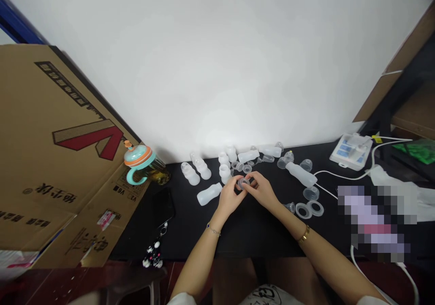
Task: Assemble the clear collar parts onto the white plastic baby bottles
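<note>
Near the middle of the black table, my left hand (231, 196) and my right hand (261, 190) meet around a small clear ring-shaped part (243, 183), both with closed fingers on it. A white soft bottle (209, 194) lies just left of my left hand. Behind my hands stand white bottles (224, 173), with clear rings (247, 169) beside them. Another white bottle (301, 174) lies to the right, among clear domed caps (310, 193). Two flat clear rings (303, 210) lie right of my right forearm.
Two capped bottles (190, 173) stand left of the others. A tumbler (139, 157), a black phone (163, 207) and a keychain (153, 254) are at the left, beside a cardboard box (44, 137). White cables (353, 176) and a plastic case (351, 151) lie right.
</note>
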Demonstrator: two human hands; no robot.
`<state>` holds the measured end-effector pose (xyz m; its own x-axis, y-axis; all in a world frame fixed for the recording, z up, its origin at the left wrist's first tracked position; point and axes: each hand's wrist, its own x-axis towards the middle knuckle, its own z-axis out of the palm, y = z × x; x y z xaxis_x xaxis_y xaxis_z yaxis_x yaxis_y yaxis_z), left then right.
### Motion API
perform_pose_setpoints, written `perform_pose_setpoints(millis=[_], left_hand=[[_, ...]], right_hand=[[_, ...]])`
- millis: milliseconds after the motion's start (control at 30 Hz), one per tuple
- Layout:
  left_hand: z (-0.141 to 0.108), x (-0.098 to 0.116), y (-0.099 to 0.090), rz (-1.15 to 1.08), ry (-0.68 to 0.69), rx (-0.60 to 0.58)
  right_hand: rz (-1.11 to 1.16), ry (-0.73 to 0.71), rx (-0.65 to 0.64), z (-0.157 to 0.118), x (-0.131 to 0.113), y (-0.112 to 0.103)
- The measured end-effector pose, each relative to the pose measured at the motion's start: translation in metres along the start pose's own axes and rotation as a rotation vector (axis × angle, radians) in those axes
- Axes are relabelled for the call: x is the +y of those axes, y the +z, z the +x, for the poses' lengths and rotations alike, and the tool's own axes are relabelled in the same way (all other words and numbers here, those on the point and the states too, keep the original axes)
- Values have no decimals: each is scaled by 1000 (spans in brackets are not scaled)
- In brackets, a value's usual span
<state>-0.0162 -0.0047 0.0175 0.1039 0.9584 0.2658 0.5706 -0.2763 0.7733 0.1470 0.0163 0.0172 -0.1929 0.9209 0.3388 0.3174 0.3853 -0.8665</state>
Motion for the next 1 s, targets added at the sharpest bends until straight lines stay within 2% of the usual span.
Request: perform_pose_setpoints(millis=[267,500,667,800,1000], left_hand=[[-1,-4,-1,131,-7,-102],[-2,-7,3,278,39,-139],[-2,-9,4,300,34,-153],[-2,-11,5,294,36,-150],[-2,-10,3,276,71,-128]], right_hand=[[-212,-10,-120,-1,0,0],[-351,54,-208,0,4,2],[-408,68,-285,0,3,2],[-418,75,-258,0,0,1],[-340,-10,-170,1,2,-2]])
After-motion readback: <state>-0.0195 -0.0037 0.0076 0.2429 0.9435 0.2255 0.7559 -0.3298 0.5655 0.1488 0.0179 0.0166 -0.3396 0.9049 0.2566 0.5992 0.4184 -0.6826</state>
